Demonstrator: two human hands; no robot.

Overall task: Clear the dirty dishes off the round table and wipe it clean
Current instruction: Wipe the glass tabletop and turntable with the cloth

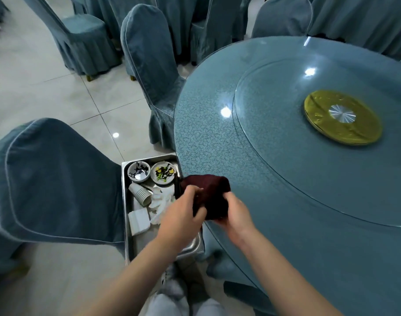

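Note:
A dark maroon cloth (211,190) is bunched at the near left edge of the round blue table (286,179). My left hand (183,215) grips its left side and my right hand (235,213) grips its right side. Beside the table's edge stands a steel tray (126,222) that holds two dirty bowls (139,174) (162,175), stacked paper cups (140,193), dark chopsticks (177,185), crumpled tissues (162,202) and a white folded napkin (139,221). The tabletop carries a glass turntable (274,137) with a gold hub (342,117).
Chairs in blue covers surround the table: one at my left (53,183), one beyond the tray (151,65), others at the back. Pale floor tiles (58,99) lie open to the left. My legs in light trousers show at the bottom.

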